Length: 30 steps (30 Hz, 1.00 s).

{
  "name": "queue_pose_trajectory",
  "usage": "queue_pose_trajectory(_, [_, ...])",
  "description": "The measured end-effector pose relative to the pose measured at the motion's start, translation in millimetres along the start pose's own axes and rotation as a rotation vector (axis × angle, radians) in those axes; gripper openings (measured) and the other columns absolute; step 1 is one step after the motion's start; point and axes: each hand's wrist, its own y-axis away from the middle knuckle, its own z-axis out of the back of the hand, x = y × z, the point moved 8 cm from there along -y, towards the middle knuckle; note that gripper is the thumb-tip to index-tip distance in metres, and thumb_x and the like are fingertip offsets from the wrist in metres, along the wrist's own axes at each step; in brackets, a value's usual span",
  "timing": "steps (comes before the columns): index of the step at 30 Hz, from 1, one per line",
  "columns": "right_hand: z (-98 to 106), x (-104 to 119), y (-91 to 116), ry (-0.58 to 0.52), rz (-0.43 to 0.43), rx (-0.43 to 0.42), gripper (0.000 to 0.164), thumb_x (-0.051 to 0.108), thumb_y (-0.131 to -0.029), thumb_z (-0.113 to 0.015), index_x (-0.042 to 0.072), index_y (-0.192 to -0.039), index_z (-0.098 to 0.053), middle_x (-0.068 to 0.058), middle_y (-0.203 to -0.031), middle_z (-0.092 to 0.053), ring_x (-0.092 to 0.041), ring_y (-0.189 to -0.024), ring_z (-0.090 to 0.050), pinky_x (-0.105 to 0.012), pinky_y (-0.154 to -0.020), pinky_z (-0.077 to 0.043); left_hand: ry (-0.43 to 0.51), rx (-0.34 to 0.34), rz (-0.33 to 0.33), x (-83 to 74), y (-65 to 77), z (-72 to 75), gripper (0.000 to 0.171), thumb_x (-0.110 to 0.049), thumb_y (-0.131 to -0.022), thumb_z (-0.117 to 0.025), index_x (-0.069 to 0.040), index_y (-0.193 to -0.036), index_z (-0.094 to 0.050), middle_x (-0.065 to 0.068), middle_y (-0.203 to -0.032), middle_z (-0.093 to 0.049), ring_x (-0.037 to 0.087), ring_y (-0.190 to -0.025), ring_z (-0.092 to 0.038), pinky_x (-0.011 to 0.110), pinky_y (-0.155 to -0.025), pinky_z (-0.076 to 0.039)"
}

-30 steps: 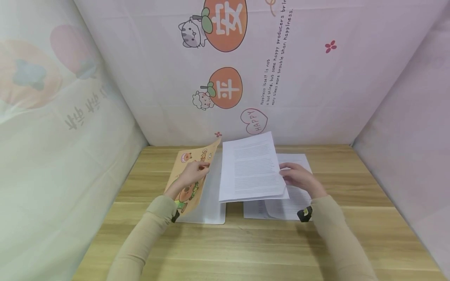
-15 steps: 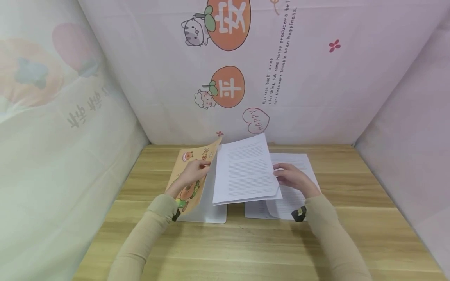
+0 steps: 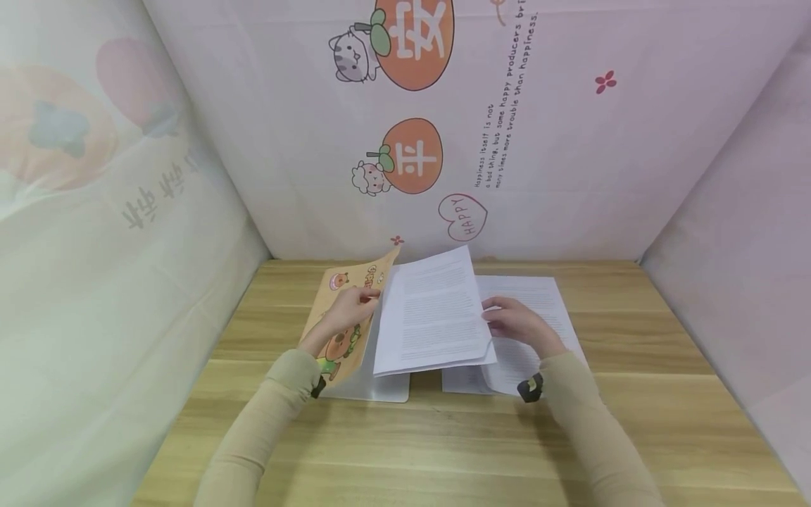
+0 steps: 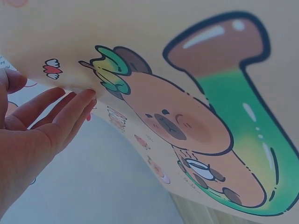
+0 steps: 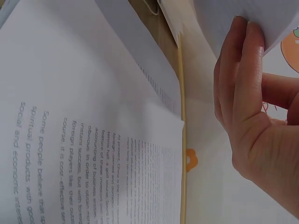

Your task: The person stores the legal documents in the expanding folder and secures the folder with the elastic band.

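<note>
My left hand (image 3: 350, 310) holds up the orange-tan front cover (image 3: 343, 343) of a folder, printed with a cartoon capybara. In the left wrist view the fingers (image 4: 77, 109) lie under the cover's edge, with the thumb on the other side. The folder's pale inside (image 3: 380, 389) lies on the table below. My right hand (image 3: 518, 325) pinches the right edge of a thin stack of printed sheets (image 3: 437, 310), tilted in the air. Its left edge overlaps the folder's opening. More printed sheets (image 3: 538, 303) lie under my right hand, one with a curled edge.
Folder and loose sheets lie on a wooden table (image 3: 405, 451), near its back edge. A white cloth wall (image 3: 545, 211) with cartoon prints rises behind it. More cloth hangs on the left (image 3: 190, 267) and right (image 3: 747, 246).
My right hand has carried the stack of sheets left, to the folder's opening, lowering it slightly. More of the loose sheets shows on the right. My left hand still holds the cover raised.
</note>
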Motion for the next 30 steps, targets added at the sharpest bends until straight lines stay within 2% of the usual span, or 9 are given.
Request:
queue_pose_trajectory(6, [-9.1, 0.1, -1.0, -0.023, 0.004, 0.019, 0.044, 0.007, -0.097, -0.051, -0.013, -0.135, -0.041, 0.001, -0.096, -0.062, -0.005, -0.084, -0.062, -0.017, -0.076, -0.055, -0.009, -0.001, 0.009, 0.5, 0.0, -0.3, 0.048, -0.023, -0.091, -0.051, -0.001, -0.133, -0.061, 0.018, -0.128, -0.067, 0.018, -0.081, -0.060, 0.020, -0.059, -0.043])
queue_pose_trajectory(15, [-18.9, 5.1, -5.4, -0.041, 0.013, 0.009, 0.044, 0.006, -0.097, -0.052, -0.014, -0.134, -0.043, -0.003, -0.102, -0.064, -0.005, -0.084, -0.063, -0.016, -0.076, -0.056, -0.017, -0.011, 0.026, 1.6, 0.0, 0.7, 0.047, -0.023, -0.091, -0.052, -0.003, -0.133, -0.062, 0.017, -0.130, -0.067, 0.023, -0.093, -0.062, 0.020, -0.057, -0.043])
queue_pose_trajectory(18, [-21.1, 5.9, -7.9, -0.031, 0.011, 0.004, 0.043, 0.007, -0.097, -0.053, -0.013, -0.134, -0.044, -0.005, -0.103, -0.064, -0.006, -0.085, -0.063, -0.017, -0.077, -0.056, -0.028, -0.015, 0.012, 1.6, -0.5, 1.4, 0.046, -0.023, -0.091, -0.053, -0.003, -0.132, -0.062, 0.017, -0.131, -0.066, 0.024, -0.100, -0.064, 0.021, -0.065, -0.047])
queue_pose_trajectory(23, [-19.2, 6.1, -12.4, -0.009, -0.004, -0.017, 0.044, 0.009, -0.097, -0.053, -0.011, -0.135, -0.045, -0.005, -0.104, -0.064, -0.006, -0.085, -0.062, -0.016, -0.076, -0.055, -0.035, -0.021, 0.019, 2.9, -1.4, 2.1, 0.046, -0.025, -0.092, -0.053, -0.004, -0.133, -0.062, 0.015, -0.133, -0.065, 0.028, -0.114, -0.065, 0.031, -0.084, -0.056])
queue_pose_trajectory(25, [-17.6, 6.7, -13.5, 0.001, -0.005, -0.023, 0.045, 0.010, -0.097, -0.053, -0.011, -0.136, -0.045, -0.006, -0.105, -0.064, -0.006, -0.086, -0.063, -0.016, -0.076, -0.056, -0.035, -0.021, 0.022, 3.4, -1.4, 2.3, 0.047, -0.025, -0.092, -0.053, -0.005, -0.134, -0.061, 0.015, -0.134, -0.065, 0.028, -0.116, -0.065, 0.034, -0.088, -0.056])
queue_pose_trajectory(28, [-16.4, 8.5, -13.0, 0.007, -0.003, -0.022, 0.046, 0.010, -0.097, -0.053, -0.011, -0.137, -0.044, -0.008, -0.107, -0.064, -0.007, -0.086, -0.063, -0.017, -0.076, -0.056, -0.037, -0.023, 0.023, 3.8, -1.6, 2.8, 0.047, -0.025, -0.093, -0.053, -0.004, -0.134, -0.061, 0.015, -0.134, -0.065, 0.027, -0.113, -0.065, 0.031, -0.085, -0.056])
queue_pose_trajectory(30, [-17.2, 9.8, -12.1, 0.007, -0.001, -0.018, 0.046, 0.011, -0.097, -0.053, -0.011, -0.137, -0.043, -0.010, -0.110, -0.064, -0.007, -0.087, -0.063, -0.017, -0.077, -0.056, -0.035, -0.024, 0.024, 4.3, -1.5, 3.2, 0.047, -0.025, -0.092, -0.054, -0.004, -0.134, -0.061, 0.016, -0.133, -0.065, 0.026, -0.108, -0.065, 0.026, -0.078, -0.054])
